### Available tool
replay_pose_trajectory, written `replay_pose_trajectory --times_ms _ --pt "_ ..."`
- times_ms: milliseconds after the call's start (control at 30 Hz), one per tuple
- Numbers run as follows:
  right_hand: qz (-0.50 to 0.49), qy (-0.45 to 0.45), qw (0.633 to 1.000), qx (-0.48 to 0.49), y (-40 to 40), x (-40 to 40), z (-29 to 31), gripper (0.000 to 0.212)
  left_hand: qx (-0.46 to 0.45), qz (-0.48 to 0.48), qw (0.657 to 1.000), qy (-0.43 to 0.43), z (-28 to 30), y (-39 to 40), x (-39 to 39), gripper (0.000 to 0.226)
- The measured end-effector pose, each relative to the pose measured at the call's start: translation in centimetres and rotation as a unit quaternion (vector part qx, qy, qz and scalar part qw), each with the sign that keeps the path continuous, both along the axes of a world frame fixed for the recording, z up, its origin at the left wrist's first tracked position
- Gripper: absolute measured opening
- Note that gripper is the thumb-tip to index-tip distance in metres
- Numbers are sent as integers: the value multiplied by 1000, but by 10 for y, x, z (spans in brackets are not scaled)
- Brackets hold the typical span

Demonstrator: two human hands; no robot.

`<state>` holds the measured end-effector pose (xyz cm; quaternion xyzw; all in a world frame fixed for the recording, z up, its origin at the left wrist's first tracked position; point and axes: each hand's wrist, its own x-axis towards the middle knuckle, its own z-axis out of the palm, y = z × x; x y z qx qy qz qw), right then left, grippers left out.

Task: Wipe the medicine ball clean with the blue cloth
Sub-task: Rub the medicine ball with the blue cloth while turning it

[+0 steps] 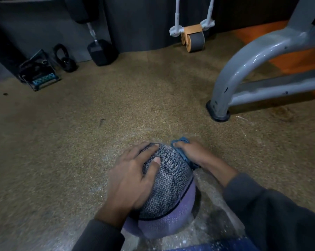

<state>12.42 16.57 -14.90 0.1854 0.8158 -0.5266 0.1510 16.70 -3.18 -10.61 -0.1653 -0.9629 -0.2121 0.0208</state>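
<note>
From the head view, a round medicine ball (168,185) with a grey, finely patterned textured upper surface and a lilac lower band sits low in the middle of the picture, resting on a speckled tan rubber floor (116,109) that looks pale and smeared just around it. The left hand (133,175) lies spread over the ball's left and upper side, its fingers fairly straight and pressed flat against the grey surface, the fingertips reaching toward the top of the ball. The right hand (192,153) is on the ball's far right side, its fingers curled round a crumpled blue cloth (183,147) and holding it against the ball; the cloth bunches out beyond the fingers and runs down between the palm and the ball. Both forearms wear dark grey sleeves.

Well beyond the ball, a black hexagonal dumbbell (101,51) leans on a dark wall, with a small black kettlebell (66,59) just to its left. Farther right against the wall stands a wooden roller wheel with grey tread and white handles (192,39). A curved grey painted metal machine frame (243,69) stands on the floor at right.
</note>
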Motion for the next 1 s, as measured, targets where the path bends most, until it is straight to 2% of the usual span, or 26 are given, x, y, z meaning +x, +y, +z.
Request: replay_pose_trajectory --times_ms 100,167,267,367,433,500,567,667,733,800,867,933,1000 --pt "-22 4 999 -24 -2 7 0 28 -54 25 998 -21 7 5 -2 65" --pt "-58 4 998 -31 -5 11 1 33 -103 96 988 -59 11 20 -1 64" --pt "-99 27 995 0 -14 22 -1 32 -94 162 980 -68 10 33 -3 64" --pt "-100 171 976 91 -29 46 0 28 -62 148 986 -51 6 20 -17 67" --pt "-43 279 946 158 -44 68 11 42 -40 111 992 -52 3 4 -27 57" --pt "10 350 917 193 -53 75 17 48 -21 63 996 -51 1 -11 -33 56" --pt "32 341 923 173 -52 61 16 44 -2 28 998 -53 0 -21 -33 63" --pt "37 179 977 106 -39 11 12 28 8 14 999 -49 -3 -27 -30 66" --pt "37 138 984 107 -37 1 10 27 15 27 999 -43 -3 -27 -29 64" --pt "36 198 965 169 -47 23 16 36 19 43 998 -38 -4 -27 -29 61" --pt "52 285 930 228 -63 61 27 49 20 56 997 -41 -4 -28 -31 60" --pt "65 349 901 249 -75 87 33 53 32 54 997 -52 -5 -32 -29 62" --pt "59 366 898 236 -71 80 30 49 51 34 997 -56 -4 -36 -26 65"
